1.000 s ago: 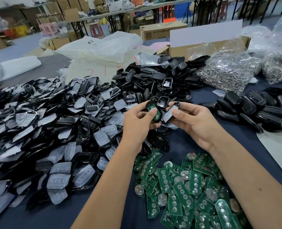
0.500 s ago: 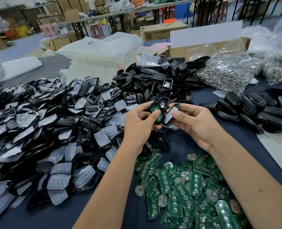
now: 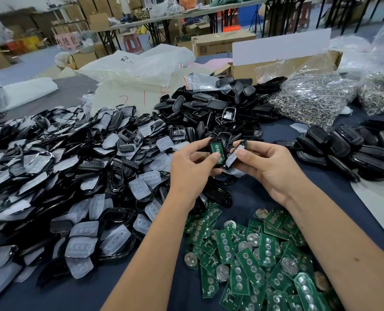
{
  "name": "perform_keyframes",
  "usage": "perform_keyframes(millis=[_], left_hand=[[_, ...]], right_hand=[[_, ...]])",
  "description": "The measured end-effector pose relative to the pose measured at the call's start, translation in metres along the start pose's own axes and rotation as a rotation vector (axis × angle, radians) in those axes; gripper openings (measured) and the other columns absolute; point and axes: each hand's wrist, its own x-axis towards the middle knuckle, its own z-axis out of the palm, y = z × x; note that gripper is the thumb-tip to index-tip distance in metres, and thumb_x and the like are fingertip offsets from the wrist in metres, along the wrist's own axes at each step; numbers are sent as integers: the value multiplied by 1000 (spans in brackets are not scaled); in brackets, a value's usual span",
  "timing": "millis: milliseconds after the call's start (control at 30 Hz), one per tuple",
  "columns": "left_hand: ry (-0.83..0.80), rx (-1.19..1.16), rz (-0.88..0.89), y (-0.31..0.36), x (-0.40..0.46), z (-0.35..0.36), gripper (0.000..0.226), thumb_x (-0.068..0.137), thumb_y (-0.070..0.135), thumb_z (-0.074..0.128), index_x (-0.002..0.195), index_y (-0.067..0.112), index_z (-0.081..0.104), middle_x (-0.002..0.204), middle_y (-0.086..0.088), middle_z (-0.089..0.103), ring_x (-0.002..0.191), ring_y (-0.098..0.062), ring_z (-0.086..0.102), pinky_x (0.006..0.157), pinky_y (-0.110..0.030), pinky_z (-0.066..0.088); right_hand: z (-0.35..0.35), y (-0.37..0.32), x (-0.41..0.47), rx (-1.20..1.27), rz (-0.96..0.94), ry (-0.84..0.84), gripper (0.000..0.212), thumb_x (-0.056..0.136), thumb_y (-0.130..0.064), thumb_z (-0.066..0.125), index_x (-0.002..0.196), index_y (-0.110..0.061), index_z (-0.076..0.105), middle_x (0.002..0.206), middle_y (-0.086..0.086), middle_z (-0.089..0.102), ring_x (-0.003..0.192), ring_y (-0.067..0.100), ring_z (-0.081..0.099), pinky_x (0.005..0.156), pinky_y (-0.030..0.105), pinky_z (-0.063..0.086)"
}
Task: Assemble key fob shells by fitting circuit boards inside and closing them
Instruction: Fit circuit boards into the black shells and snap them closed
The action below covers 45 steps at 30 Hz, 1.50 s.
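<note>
Head view: the left hand (image 3: 192,169) grips a black shell half (image 3: 218,151) with a green circuit board (image 3: 217,149) seated in it, thumb pressed on the board's near end, fingers curled behind. Just right of it, the right hand (image 3: 268,167) pinches a second shell half (image 3: 236,154), pale face toward the camera, thumb on top; its edge seems to touch the first half, though the join is hard to make out. Both pieces are held above the dark blue table (image 3: 276,135), centre of scene. Near right: a loose heap of green circuit boards (image 3: 254,254), some with round coin cells. Left: a wide spread of black frames with translucent button pads (image 3: 63,176). Far centre: a pile of black shell backs (image 3: 220,106). Far right: clear bags of metal rings (image 3: 310,97), with a cardboard box (image 3: 287,63) behind. Right edge: a row of closed black fobs (image 3: 355,149).
</note>
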Motion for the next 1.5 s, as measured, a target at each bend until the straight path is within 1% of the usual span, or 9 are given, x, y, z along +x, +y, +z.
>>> perform_keyframes(millis=[167,400,600,867,1067,1267,1333,1400,1500], left_hand=[[6,157,137,3,-2,0,15,87,9,82,89,22,75,84,2,78,73,-17,77,63,-29,63],[-32,308,299,0,-6,9,38,85,13,81,84,51,76,79,13,76,72,-10,75,62,-29,63],[-45,392,371,-4,-6,10,15,89,14,75,100,23,80,88,11,75,82,-12,73,73,-41,64],[-110,546,469,2,-9,8,26,80,14,86,101,26,77,85,14,64,81,-4,64,70,-14,54],[-87,586,431,-2,-7,8,22,79,13,87,98,21,79,80,10,65,75,-9,65,70,-33,60],[-73,534,369,-4,-7,7,22,79,12,87,99,20,81,82,7,68,77,-10,67,73,-34,60],[-68,485,333,-3,-7,6,25,81,10,86,104,19,81,84,6,70,79,-10,68,77,-34,61],[-81,462,318,-1,-8,4,25,82,9,84,105,19,82,86,5,71,80,-11,69,78,-35,61],[-111,462,302,1,-8,3,25,83,7,82,107,15,81,87,2,71,81,-11,68,81,-37,60]], right_hand=[[0,1,0,-76,-29,49,51,54,-27,90,100,-6,80,98,13,80,87,19,76,72,26,62],[1,4,-1,-101,-49,77,35,51,-26,93,83,-12,85,92,15,80,82,23,78,72,31,65],[2,5,0,-133,-65,112,38,47,-32,95,81,-19,85,87,11,80,78,19,78,68,27,62],[3,7,-2,-208,-145,121,34,54,-38,97,82,-21,85,81,10,79,78,25,79,66,32,64],[0,12,-1,-422,-215,210,46,52,-57,97,81,-27,81,76,4,78,70,26,78,66,46,66],[-4,13,0,-585,-272,216,47,64,-65,90,82,-23,78,71,2,77,63,23,77,67,50,65],[-6,11,1,-552,-267,176,42,74,-60,86,94,-24,78,79,3,77,67,23,76,63,48,65],[-9,9,3,-483,-244,74,23,89,-42,80,107,-28,78,88,5,76,69,21,74,55,39,60],[-11,9,4,-446,-233,-40,14,99,-22,72,107,-29,80,89,5,77,65,17,68,50,24,50]])
